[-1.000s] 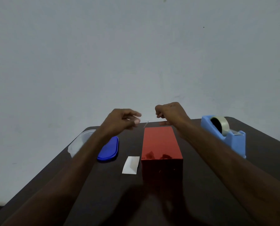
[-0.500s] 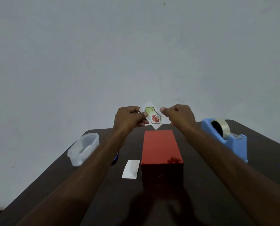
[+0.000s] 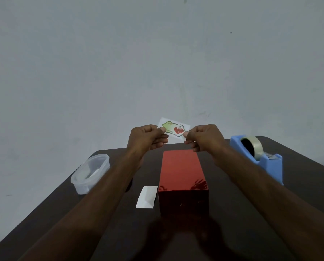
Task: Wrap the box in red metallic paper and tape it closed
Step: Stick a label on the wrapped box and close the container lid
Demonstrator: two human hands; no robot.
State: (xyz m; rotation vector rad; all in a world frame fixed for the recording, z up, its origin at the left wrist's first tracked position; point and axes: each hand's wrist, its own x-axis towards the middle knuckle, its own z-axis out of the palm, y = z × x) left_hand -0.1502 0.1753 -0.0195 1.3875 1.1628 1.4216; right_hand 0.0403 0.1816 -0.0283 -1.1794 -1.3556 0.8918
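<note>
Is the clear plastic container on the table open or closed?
Open. The clear plastic container has no lid on its rim, and its inside shows from above.

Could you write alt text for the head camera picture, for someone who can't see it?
Left hand and right hand pinch a small printed sticker above a red wrapped box on a dark table; a blue tape dispenser stands at right.

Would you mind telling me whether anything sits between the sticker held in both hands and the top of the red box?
Nothing visible: the printed white sticker, pinched by left hand and right hand, hangs above the red metallic box, its top bare.
</note>
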